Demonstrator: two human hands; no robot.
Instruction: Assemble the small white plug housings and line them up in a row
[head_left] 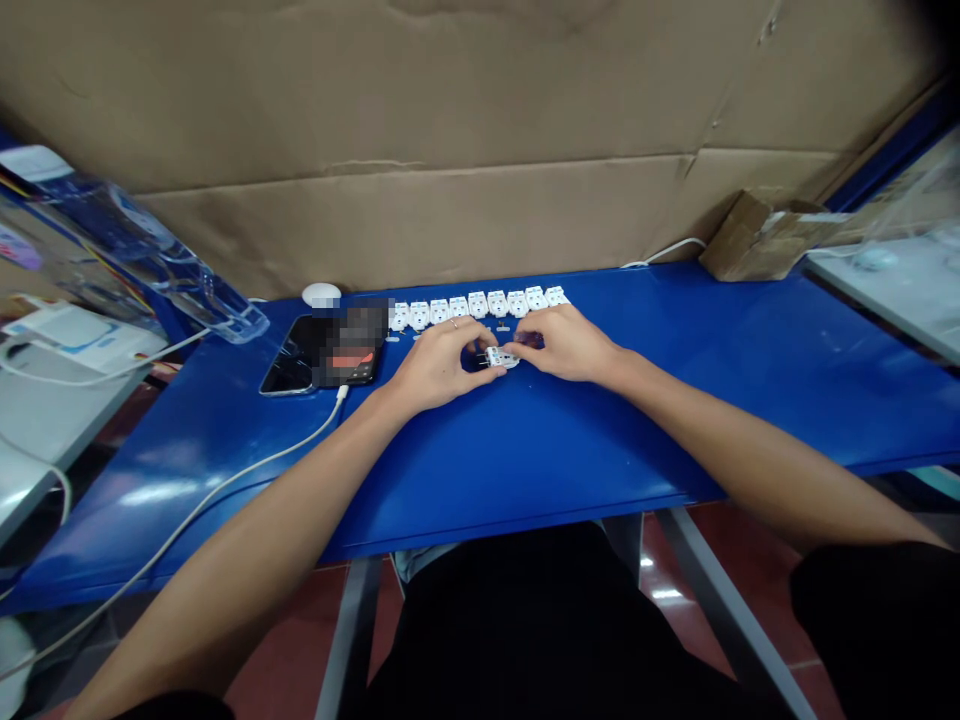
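Observation:
A small white plastic part (pixel 501 357) is held between my hands, just above the blue table. My left hand (pixel 448 368) pinches its left end between thumb and fingers, where thin dark prongs seem to stick out. My right hand (pixel 566 342) is closed at the other end, its fingertips touching the part; whether they also hold some smaller piece is hidden. Behind my hands stands a row of several similar white plastic parts (pixel 458 308). Small metal pieces (pixel 503 327) lie in front of that row, partly covered by my fingers.
Two phones, one black with a lit screen (pixel 352 345), lie left of my left hand. A white cable (pixel 247 468) runs from it across the blue table (pixel 525 460). A clear bottle (pixel 161 245) leans in at left. A cardboard box (pixel 772 238) sits back right, against a cardboard wall.

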